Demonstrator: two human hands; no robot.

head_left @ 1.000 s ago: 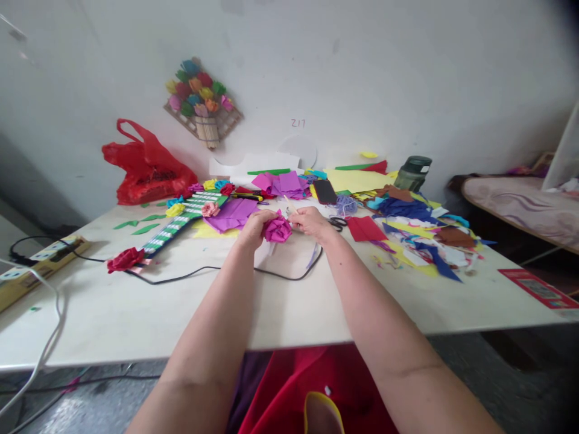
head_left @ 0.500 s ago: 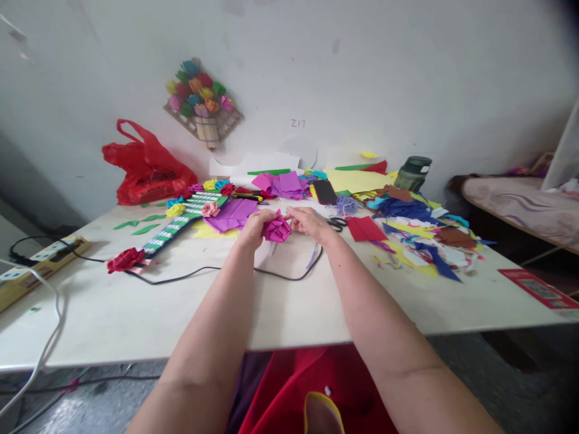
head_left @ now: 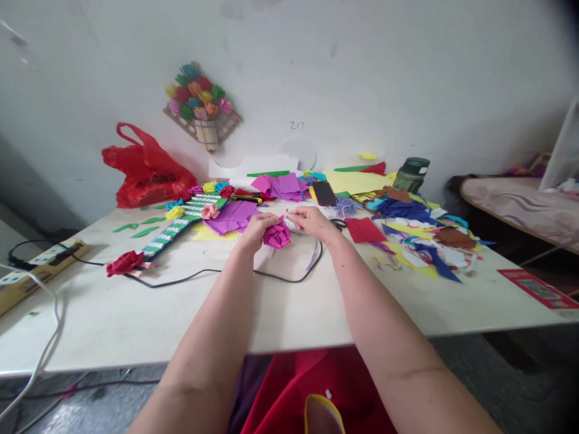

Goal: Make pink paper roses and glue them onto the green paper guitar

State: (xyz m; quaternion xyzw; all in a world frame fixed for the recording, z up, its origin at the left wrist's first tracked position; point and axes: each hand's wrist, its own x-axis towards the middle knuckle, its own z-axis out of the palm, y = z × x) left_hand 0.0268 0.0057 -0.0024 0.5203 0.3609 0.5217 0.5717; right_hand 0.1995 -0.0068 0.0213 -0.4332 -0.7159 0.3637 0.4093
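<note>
A crumpled magenta paper flower [head_left: 277, 234] is held above the table by my left hand [head_left: 257, 231], its fingers closed on the flower's left side. Just right of the flower, my right hand [head_left: 312, 221] is closed in a pinch. Whatever lies between those fingertips is too small to make out. Behind my left hand are folded purple paper sheets [head_left: 230, 217]. Black scissors [head_left: 338, 223] lie partly hidden beyond my right wrist.
A green-and-white decorated panel [head_left: 174, 232] with paper flowers lies left, near a red plastic bag [head_left: 151, 175]. A black cable [head_left: 181, 281] crosses the table. Paper scraps [head_left: 420, 235], a phone [head_left: 324, 193] and a bottle [head_left: 411, 175] are at right; a power strip [head_left: 45, 265] is far left.
The magenta flower has tipped slightly and sits a little lower. My right hand stays pinched beside it, its fingertips slightly shifted.
</note>
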